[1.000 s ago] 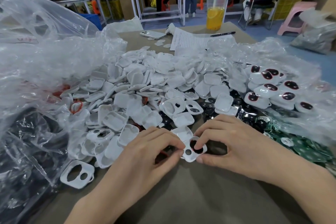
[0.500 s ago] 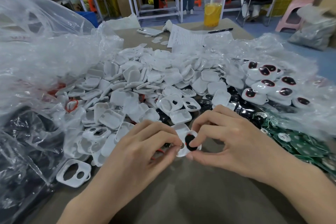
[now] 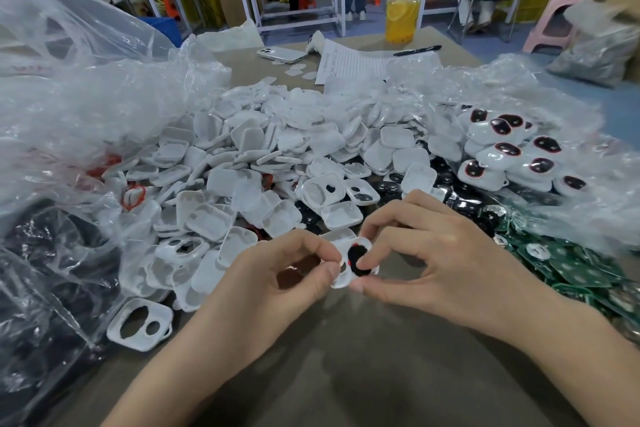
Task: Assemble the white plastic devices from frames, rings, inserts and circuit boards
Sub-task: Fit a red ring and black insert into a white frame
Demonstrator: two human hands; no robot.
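Observation:
Both hands hold one white plastic frame (image 3: 341, 282) just above the brown table (image 3: 346, 374). My left hand (image 3: 277, 284) pinches its left edge between thumb and forefinger. My right hand (image 3: 433, 260) pinches its right side, with the forefinger on a black insert (image 3: 356, 262) that fills the frame's large hole; a thin red ring shows at the insert's left edge. A big heap of white frames and covers (image 3: 277, 163) lies behind. Finished devices with black inserts (image 3: 512, 156) are piled at right, green circuit boards (image 3: 571, 263) at right front.
A loose white frame (image 3: 140, 324) lies at front left. Crumpled clear plastic bags (image 3: 69, 114) line the left and right. Red rings (image 3: 133, 198) sit in the left pile. A phone (image 3: 282, 54), paper, pen and a cup of orange drink (image 3: 401, 7) stand at the far edge.
The frame's large hole was see-through a second ago; a black insert now fills it. Both hands have lifted the frame slightly and tilted it.

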